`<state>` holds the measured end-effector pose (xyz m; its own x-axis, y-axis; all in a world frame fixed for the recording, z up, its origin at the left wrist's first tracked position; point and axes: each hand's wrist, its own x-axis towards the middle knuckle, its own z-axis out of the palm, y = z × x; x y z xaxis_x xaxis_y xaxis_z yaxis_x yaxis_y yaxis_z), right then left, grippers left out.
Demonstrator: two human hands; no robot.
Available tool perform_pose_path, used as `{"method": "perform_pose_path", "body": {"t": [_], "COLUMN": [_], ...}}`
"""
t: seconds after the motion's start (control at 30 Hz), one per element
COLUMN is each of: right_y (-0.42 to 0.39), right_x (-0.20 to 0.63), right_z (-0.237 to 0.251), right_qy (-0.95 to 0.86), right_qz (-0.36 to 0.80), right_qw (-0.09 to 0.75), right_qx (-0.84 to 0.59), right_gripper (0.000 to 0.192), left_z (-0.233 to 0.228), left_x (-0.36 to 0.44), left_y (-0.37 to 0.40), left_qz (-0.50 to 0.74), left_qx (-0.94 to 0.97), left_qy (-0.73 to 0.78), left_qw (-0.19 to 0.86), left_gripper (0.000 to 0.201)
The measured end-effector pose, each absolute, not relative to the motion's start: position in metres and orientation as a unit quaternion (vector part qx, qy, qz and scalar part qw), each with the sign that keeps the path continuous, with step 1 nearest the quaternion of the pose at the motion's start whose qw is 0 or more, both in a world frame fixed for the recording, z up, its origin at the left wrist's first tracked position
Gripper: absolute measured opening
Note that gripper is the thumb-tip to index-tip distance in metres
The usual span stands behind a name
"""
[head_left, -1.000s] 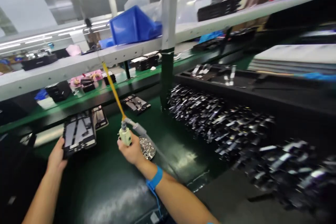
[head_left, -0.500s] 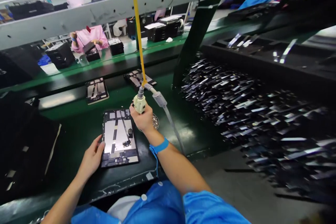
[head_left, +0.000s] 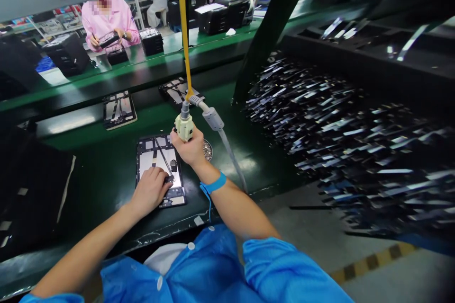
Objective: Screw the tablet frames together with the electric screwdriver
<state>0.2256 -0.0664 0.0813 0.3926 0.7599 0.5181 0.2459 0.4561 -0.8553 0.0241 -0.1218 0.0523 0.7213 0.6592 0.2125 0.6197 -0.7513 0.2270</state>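
Note:
My right hand is wrapped round the pale grip of an electric screwdriver, held upright at the right edge of an opened tablet. Its tip is hidden behind the hand. A yellow strap runs up from the tool, and a grey cable leads off to the right. My left hand lies across the tablet, its fingers and thumb closed about a small dark part on a thin strip. Just right of my right hand is a round dish of screws, partly covered.
Two more opened tablets lie farther back on the green bench. A dense mass of dark pieces with shiny strips fills the right side. Dark stacks stand at left. A person in pink works opposite.
My left hand has moved from the tablet's left edge onto its lower middle and closed about the small dark part. My right hand keeps hold of the screwdriver. The view has tilted down somewhat.

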Motion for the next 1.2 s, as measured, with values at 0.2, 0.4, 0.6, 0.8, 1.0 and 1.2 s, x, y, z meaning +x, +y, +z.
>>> {"method": "perform_pose_path", "body": {"t": [0.2, 0.4, 0.6, 0.8, 1.0, 1.2], "right_y": [-0.067, -0.070, -0.069, -0.071, -0.071, -0.069], "right_x": [0.226, 0.224, 0.224, 0.223, 0.223, 0.223], "right_z": [0.084, 0.088, 0.087, 0.089, 0.087, 0.083], "right_qy": [-0.515, -0.524, -0.524, -0.533, -0.525, -0.526], "right_qz": [0.178, 0.177, 0.179, 0.170, 0.189, 0.191], "right_qw": [0.688, 0.682, 0.684, 0.686, 0.687, 0.696], "right_qx": [-0.480, -0.478, -0.475, -0.465, -0.466, -0.450], "right_gripper": [0.017, 0.013, 0.014, 0.014, 0.014, 0.015], "left_z": [0.067, 0.078, 0.088, 0.077, 0.061, 0.051], "left_x": [0.002, 0.011, -0.003, -0.031, -0.028, -0.018], "left_y": [-0.124, -0.130, -0.128, -0.150, -0.172, -0.180], "left_qz": [0.144, 0.054, 0.027, 0.154, 0.202, 0.220], "left_qx": [0.934, 0.957, 0.974, 0.967, 0.949, 0.931], "left_qy": [0.300, 0.267, 0.215, 0.196, 0.237, 0.287], "left_qw": [0.128, 0.099, 0.064, 0.051, 0.053, 0.057], "left_gripper": [0.019, 0.026, 0.029, 0.028, 0.027, 0.023]}}
